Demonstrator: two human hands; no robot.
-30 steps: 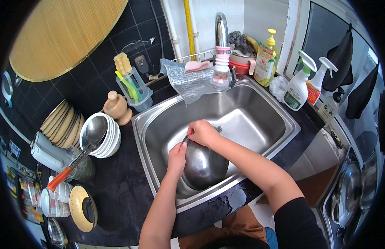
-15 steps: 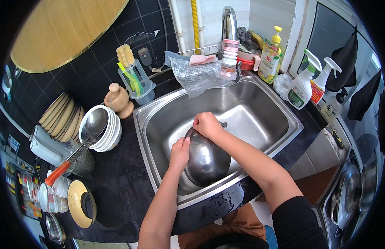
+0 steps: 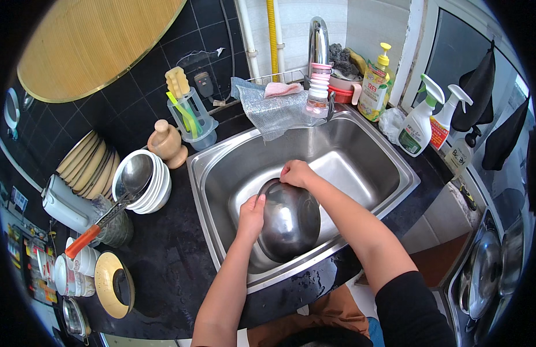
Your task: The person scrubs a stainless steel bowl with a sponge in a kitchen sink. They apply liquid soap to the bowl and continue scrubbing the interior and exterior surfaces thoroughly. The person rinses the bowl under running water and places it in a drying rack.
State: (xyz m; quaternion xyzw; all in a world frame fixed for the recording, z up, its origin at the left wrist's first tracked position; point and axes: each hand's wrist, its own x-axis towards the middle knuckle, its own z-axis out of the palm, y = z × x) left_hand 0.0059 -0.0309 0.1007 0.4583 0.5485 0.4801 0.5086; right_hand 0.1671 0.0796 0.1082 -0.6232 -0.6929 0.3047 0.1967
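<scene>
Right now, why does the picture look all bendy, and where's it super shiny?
In the head view, the wide fisheye lens darkens the corners and bends straight edges near the rim; also in the head view, white glare sits on the sink floor and softer glints on the metal bowl, while the left hand looks fairly clear.

Setting reading as a kitchen: a rectangular stainless-steel sink (image 3: 349,139) is sitting in a black countertop (image 3: 164,248) below a curved chrome faucet (image 3: 319,40); a steel ladle with an orange handle (image 3: 137,173) is resting on stacked white round bowls (image 3: 159,195).
</scene>
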